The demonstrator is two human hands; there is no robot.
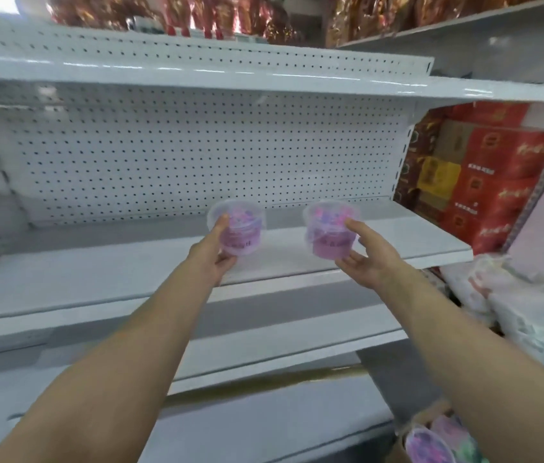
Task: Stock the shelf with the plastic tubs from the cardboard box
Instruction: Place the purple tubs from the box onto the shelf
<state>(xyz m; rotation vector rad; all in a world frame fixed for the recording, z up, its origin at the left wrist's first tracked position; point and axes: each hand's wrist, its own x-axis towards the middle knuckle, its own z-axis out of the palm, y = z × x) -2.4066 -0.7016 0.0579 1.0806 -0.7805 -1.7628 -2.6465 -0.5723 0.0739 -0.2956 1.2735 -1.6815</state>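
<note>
Both arms extended toward white metal shelf. Left hand: grip closed around left plastic tub, thumb on near wall, fingers beneath. Right hand: grip wide, fingers straight, touching right plastic tub. Both tubs upright at shelf, lidded, pink-purple contents. Cardboard box near right, holding further tubs. Red cartons far right.

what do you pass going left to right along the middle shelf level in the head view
left hand → left tub → right tub → right hand → red cartons
</note>
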